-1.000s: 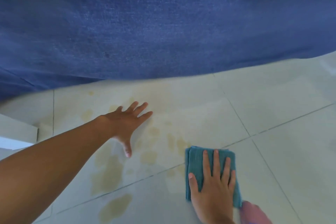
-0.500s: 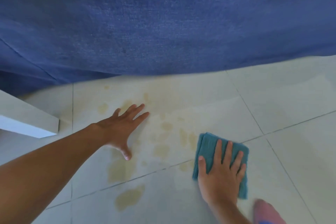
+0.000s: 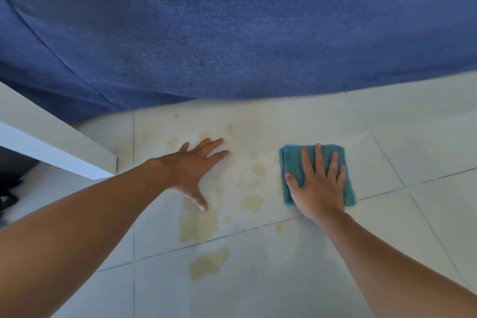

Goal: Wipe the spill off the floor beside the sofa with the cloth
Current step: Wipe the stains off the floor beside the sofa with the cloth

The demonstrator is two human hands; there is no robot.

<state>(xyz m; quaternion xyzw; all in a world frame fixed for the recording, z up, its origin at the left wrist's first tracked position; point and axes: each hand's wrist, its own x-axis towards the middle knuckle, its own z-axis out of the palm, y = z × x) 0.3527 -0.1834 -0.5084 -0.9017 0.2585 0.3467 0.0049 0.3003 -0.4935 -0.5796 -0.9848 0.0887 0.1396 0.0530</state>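
Below the sofa point(image 3: 232, 33), on pale floor point(image 3: 413, 142) tiles, yellowish spill point(image 3: 209, 262) patches spread in scattered blots. Largest blot lies nearest the camera, farthest from the sofa; smaller faint ones run up toward the sofa's lower edge. Some are so pale their outlines are hard to trace.

Cloth point(image 3: 294, 162): teal, folded square, flat on the floor at the right margin of the spill, apart from the sofa. Right hand point(image 3: 318, 187) lies flat on top of it, fingers spread wide, palm pressing down, not gripping. The hand hides much of the cloth's middle and near edge.

Left hand point(image 3: 191, 166): open, fingers splayed, planted flat on the floor within the spill, holding nothing. It covers part of the stain beneath.

Sofa: blue woven fabric, fills the upper frame, cut off at top and both sides. Its edge along the floor is blurred.

White slab point(image 3: 51, 142) juts in left of the spill, cut off by the frame; what it belongs to cannot be told. Dark shapes beneath it are indistinct.

No writing or labels legible.
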